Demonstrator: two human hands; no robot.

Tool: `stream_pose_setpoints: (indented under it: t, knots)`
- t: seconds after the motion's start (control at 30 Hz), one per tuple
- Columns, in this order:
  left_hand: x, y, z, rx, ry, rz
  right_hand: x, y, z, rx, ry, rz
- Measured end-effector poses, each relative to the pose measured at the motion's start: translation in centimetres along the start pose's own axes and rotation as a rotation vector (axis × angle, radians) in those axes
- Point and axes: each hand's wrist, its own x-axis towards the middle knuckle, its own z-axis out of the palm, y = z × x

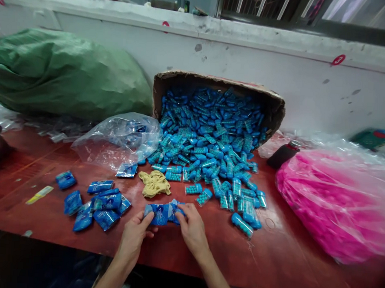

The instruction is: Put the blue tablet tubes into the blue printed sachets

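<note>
Both hands hold a small blue printed packet (160, 214) above the front of the red table. My left hand (137, 232) pinches its left end between thumb and fingers. At the other end, my right hand (190, 228) grips the crinkled part of the blue wrapping. Just beyond the packet lies a crumpled yellow cloth-like piece (154, 183). Several similar blue packets (106, 201) are piled to the left of my hands. To the right and behind, clear bottles with blue caps and small blue balls inside (211, 158) spill from a cardboard box (220, 79) on its side.
A large green sack (66, 75) stands at the back left, with a clear plastic bag (117, 139) before it. At right rests a bag of bright pink items (329, 204) near a dark object (282, 154). A yellow strip (40, 194) lies on the red table (270, 253).
</note>
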Motion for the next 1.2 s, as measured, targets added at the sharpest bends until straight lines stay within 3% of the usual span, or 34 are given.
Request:
stream_pose_setpoints:
  t: [0.1, 0.2, 0.37, 0.57, 0.77, 0.97, 1.2]
  knots:
    - [-0.4, -0.1, 0.8, -0.035, -0.056, 0.000, 0.1, 0.0, 0.1, 0.590, -0.078, 0.163]
    - [-0.8, -0.4, 2.1, -0.085, -0.110, -0.012, 0.1, -0.2, 0.3, 0.870, -0.116, 0.261]
    - [-1.4, -0.8, 3.8, -0.146, -0.154, -0.057, -0.5, 0.0, 1.0, 0.879, 0.011, 0.318]
    - [-1.9, -1.0, 4.4, -0.211, -0.173, -0.062, -1.4, 0.4, 2.0, 0.859, 0.127, 0.356]
    - [-1.5, -1.7, 4.5, -0.060, -0.027, -0.005, -2.0, 0.7, 2.6, 0.796, 0.183, 0.327]
    - [-1.8, -1.9, 5.6, -0.091, 0.096, 0.032, -2.2, -0.1, 2.9, 0.766, 0.208, 0.321]
    - [-1.9, -2.4, 6.6, -0.063, 0.100, 0.084, -2.3, -0.8, 2.5, 0.675, 0.328, 0.298]
